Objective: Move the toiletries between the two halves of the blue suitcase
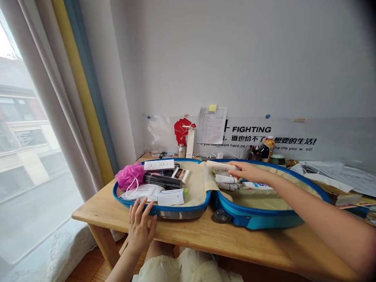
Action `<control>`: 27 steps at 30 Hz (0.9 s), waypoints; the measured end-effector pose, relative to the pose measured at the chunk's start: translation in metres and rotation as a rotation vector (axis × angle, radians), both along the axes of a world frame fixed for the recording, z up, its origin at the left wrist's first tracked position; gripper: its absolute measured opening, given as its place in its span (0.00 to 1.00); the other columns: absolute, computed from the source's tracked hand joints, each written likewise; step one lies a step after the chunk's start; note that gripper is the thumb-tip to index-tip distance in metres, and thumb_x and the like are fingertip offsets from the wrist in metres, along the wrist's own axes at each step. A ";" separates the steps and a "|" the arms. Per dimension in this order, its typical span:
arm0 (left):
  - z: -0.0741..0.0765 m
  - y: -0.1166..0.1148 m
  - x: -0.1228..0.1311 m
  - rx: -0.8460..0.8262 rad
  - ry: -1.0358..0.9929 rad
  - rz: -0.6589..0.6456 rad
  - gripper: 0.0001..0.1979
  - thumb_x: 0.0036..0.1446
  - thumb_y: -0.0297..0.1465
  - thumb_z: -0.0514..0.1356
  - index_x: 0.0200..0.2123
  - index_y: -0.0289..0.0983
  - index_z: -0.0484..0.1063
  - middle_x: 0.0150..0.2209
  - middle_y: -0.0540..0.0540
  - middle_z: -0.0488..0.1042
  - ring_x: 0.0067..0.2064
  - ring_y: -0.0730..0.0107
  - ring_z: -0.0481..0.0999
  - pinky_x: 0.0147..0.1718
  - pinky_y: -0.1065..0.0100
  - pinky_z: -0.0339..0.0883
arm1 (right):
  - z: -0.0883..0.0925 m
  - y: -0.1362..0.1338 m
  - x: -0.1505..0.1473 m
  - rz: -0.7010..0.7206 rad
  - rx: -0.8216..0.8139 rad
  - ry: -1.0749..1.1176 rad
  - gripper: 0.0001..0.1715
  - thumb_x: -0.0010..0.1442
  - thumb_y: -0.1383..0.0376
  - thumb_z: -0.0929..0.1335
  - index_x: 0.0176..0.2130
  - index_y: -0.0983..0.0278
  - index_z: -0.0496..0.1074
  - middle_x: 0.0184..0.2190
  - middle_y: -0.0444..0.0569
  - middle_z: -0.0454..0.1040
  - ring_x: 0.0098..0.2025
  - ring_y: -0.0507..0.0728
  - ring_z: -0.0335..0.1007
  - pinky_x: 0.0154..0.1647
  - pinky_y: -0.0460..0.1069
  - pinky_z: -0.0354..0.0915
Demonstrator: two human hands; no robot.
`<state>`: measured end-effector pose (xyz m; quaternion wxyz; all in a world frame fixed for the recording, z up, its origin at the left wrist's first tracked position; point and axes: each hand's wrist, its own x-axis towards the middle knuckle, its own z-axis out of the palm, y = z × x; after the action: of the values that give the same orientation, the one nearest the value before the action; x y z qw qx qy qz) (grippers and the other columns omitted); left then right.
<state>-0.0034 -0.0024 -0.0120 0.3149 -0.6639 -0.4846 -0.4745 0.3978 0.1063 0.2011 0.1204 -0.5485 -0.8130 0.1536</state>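
Note:
A blue suitcase (258, 224) lies opened flat on the desk. My right hand (243, 170) reaches into its right half, fingers closed on a whitish tube (221, 166) near the hinge. Below that are white tubes (225, 179) and a white-and-blue toothpaste tube (257, 186). My left hand (141, 221) rests with fingers stretched out on the front rim of the left half. That half holds a pink bath puff (130, 175), a black bottle (163, 181), a pack of cotton swabs (180, 174), a white soft pack (143, 191) and white boxes (170, 197).
Behind the suitcase stand a small metallic bottle (181, 150), a white desk lamp (190, 143), pens (255, 152) and an orange-labelled bottle (268, 149). Papers (326, 174) lie at the right. A curtain (70, 98) hangs by the window at the left.

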 end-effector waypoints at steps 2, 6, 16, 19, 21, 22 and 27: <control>0.000 0.000 0.000 -0.004 -0.002 -0.002 0.32 0.64 0.27 0.56 0.69 0.44 0.52 0.66 0.38 0.61 0.72 0.51 0.50 0.68 0.44 0.46 | 0.002 -0.003 -0.030 0.127 -0.040 0.047 0.33 0.59 0.45 0.61 0.56 0.61 0.68 0.35 0.48 0.75 0.33 0.55 0.67 0.34 0.48 0.62; 0.001 0.000 0.001 0.007 0.000 -0.015 0.31 0.64 0.27 0.55 0.69 0.43 0.53 0.66 0.39 0.62 0.72 0.52 0.49 0.69 0.46 0.45 | -0.004 -0.006 -0.091 0.333 -0.050 0.032 0.26 0.60 0.49 0.63 0.51 0.60 0.71 0.39 0.47 0.75 0.38 0.55 0.68 0.39 0.48 0.63; -0.003 0.001 -0.001 -0.018 -0.002 0.014 0.31 0.63 0.27 0.55 0.69 0.44 0.53 0.66 0.38 0.61 0.71 0.49 0.52 0.68 0.43 0.47 | -0.042 0.020 -0.169 0.456 -0.115 -0.111 0.19 0.64 0.58 0.64 0.52 0.62 0.71 0.47 0.51 0.77 0.46 0.56 0.72 0.44 0.48 0.65; -0.003 0.001 -0.001 -0.012 -0.003 0.016 0.31 0.63 0.27 0.55 0.68 0.43 0.54 0.65 0.38 0.62 0.71 0.49 0.52 0.68 0.42 0.48 | -0.045 0.022 -0.170 0.452 -0.087 -0.149 0.22 0.65 0.58 0.62 0.56 0.59 0.68 0.49 0.51 0.77 0.47 0.57 0.73 0.44 0.49 0.66; -0.002 0.000 0.000 -0.010 -0.007 0.011 0.31 0.63 0.27 0.55 0.68 0.44 0.54 0.65 0.38 0.62 0.71 0.49 0.52 0.68 0.42 0.48 | -0.047 0.021 -0.170 0.447 -0.057 -0.177 0.23 0.66 0.57 0.61 0.58 0.58 0.68 0.52 0.51 0.76 0.48 0.58 0.73 0.46 0.50 0.66; -0.001 0.000 0.001 -0.010 -0.007 0.008 0.31 0.63 0.27 0.56 0.68 0.44 0.54 0.65 0.38 0.62 0.71 0.50 0.52 0.68 0.43 0.47 | -0.049 0.020 -0.170 0.439 -0.040 -0.192 0.24 0.66 0.58 0.61 0.59 0.57 0.67 0.54 0.51 0.75 0.49 0.59 0.73 0.46 0.51 0.66; 0.000 0.000 0.001 -0.005 -0.001 -0.002 0.31 0.63 0.26 0.56 0.68 0.44 0.53 0.65 0.38 0.61 0.72 0.53 0.49 0.69 0.46 0.45 | -0.056 0.017 -0.175 0.381 0.025 -0.270 0.29 0.67 0.57 0.59 0.64 0.54 0.64 0.54 0.57 0.74 0.50 0.65 0.73 0.47 0.56 0.66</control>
<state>-0.0020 -0.0028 -0.0116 0.3127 -0.6651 -0.4851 -0.4739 0.2230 0.1231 0.1449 -0.0137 -0.3993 -0.9124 0.0888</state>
